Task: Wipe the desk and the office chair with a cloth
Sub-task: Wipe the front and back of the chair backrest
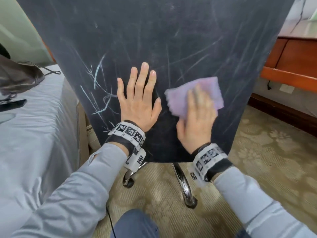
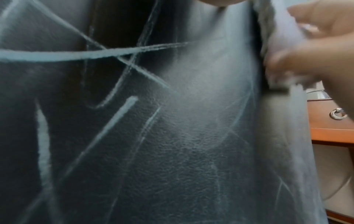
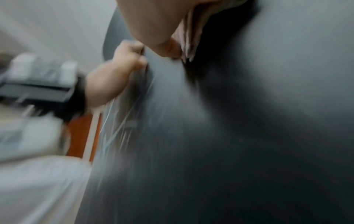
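On chair back (image 1: 154, 40) | left hand (image 1: 139, 100) flat | right hand (image 1: 197, 121) presses cloth (image 1: 205, 93) flat | left wrist alone shows chalk marks (image 2: 76, 55) sharply

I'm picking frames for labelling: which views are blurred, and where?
Head view: mostly sharp, only the right hand and purple cloth smear. Left wrist view: chalk-like marks on the chair back crisp, moving hand blurred. Right wrist view: streaked throughout.

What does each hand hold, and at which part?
Right hand presses the cloth flat, covering its lower part. Left hand holds nothing; it rests on the chair back.
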A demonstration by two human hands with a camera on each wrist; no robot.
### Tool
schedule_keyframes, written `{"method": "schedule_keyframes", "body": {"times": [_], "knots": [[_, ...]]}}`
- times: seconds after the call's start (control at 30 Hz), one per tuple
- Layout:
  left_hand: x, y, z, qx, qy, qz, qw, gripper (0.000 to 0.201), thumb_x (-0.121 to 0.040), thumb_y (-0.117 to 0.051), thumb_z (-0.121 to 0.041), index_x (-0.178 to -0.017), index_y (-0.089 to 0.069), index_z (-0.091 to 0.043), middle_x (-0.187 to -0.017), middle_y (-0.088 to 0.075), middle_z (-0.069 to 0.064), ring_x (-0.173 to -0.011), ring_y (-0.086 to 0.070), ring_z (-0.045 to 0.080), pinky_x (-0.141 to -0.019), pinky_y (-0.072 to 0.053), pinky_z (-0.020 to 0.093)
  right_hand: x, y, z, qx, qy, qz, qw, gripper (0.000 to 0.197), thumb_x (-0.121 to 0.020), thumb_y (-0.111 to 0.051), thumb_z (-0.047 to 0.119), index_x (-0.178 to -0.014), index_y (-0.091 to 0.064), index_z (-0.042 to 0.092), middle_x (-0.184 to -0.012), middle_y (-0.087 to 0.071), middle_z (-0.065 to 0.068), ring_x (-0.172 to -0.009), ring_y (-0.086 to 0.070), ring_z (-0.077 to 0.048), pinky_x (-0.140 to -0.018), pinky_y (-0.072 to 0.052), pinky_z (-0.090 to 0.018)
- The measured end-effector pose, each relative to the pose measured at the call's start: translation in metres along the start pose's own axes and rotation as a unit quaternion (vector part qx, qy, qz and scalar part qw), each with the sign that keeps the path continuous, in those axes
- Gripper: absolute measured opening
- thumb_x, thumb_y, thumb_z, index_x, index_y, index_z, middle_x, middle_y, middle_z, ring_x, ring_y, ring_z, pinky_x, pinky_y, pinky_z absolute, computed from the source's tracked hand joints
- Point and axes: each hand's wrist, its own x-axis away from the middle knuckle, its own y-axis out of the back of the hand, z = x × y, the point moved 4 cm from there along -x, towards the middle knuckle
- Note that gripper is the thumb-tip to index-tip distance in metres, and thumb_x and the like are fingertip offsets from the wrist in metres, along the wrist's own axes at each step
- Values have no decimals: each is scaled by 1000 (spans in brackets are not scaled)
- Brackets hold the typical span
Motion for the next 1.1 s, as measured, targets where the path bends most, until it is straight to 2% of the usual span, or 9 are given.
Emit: {"method": "schedule_keyframes", "body": {"times": [0.1, 0.17, 0.33, 0.53, 0.77, 0.87, 0.97, 1.03, 1.1], "knots": [[1, 2, 0, 0, -3, 2, 1000, 76, -88, -60, -32, -154, -29, -14, -163, -25, 11, -151, -16, 30, -119, -16, 63, 29, -8, -6, 19, 122, 71, 990, 71, -74, -62, -3, -143, -48, 5, -148, -46, -15, -130, -46, -33, -103, -40, -52], [0, 3, 1, -1, -7, 3, 1000, 75, -89, -60, -33, -155, -29, -14, -163, -24, 11, -151, -15, 30, -119, -16, 64, 0, 8, -18, -14, 115, 20, 993, 66, -76, -59, -5, -141, -47, 3, -143, -47, -18, -122, -50, -36, -91, -45, -49], [-1, -1, -7, 1, -2, 3, 1000, 74, -91, -58, -36, -155, -27, -15, -163, -16, 7, -151, -15, 31, -119, -14, 64, -60, 35, -33, -74, 3, -98, 992, 60, -80, -46, -14, -140, -45, -9, -147, -41, -26, -138, -39, -37, -114, -32, -48], [-2, 0, -17, -10, -3, 1, 1000, 74, -89, -58, -34, -155, -30, -15, -163, -24, 9, -151, -15, 29, -119, -14, 62, 30, 3, -30, -70, 62, 106, 990, 70, -77, -56, -22, -144, -42, -5, -151, -38, -21, -139, -38, -37, -116, -32, -49], [-4, -5, -21, -44, -45, 20, 998, 73, -94, -52, -36, -158, -21, -23, -164, -11, 0, -152, -12, 22, -119, -11, 55, -55, 31, -54, -117, -76, -46, 989, 76, -73, -38, -20, -148, -33, -6, -154, -24, -10, -146, -20, -29, -122, -8, -24], [-4, -4, -23, -48, -48, 15, 998, 71, -93, -52, -34, -158, -24, -23, -165, -16, 1, -152, -13, 21, -118, -13, 54, 8, -2, -32, -101, 0, 78, 992, 75, -75, -51, -10, -148, -34, -1, -156, -31, -19, -144, -23, -31, -121, -20, -39], [-3, 0, -22, -41, -46, 20, 998, 71, -92, -53, -31, -158, -26, -23, -166, -21, 2, -152, -15, 21, -118, -16, 55, 66, -27, -31, 8, 166, 232, 958, 104, -55, -69, -18, -150, -31, 4, -157, -27, -13, -144, -27, -31, -119, -21, -48], [-3, 3, -21, -44, -45, 22, 998, 73, -90, -54, -30, -157, -27, -23, -166, -22, 3, -152, -17, 21, -118, -17, 55, 39, -17, -40, 27, 177, 215, 960, 107, -57, -67, -18, -152, -23, 6, -159, -24, -11, -145, -27, -32, -120, -18, -49], [-3, 6, -21, -35, -41, 21, 998, 73, -89, -56, -29, -157, -29, -22, -165, -24, 4, -152, -19, 23, -118, -18, 55, -14, 6, -46, -17, 125, 116, 985, 92, -69, -55, -21, -152, -26, 3, -160, -24, -16, -147, -25, -35, -120, -18, -55]]}}
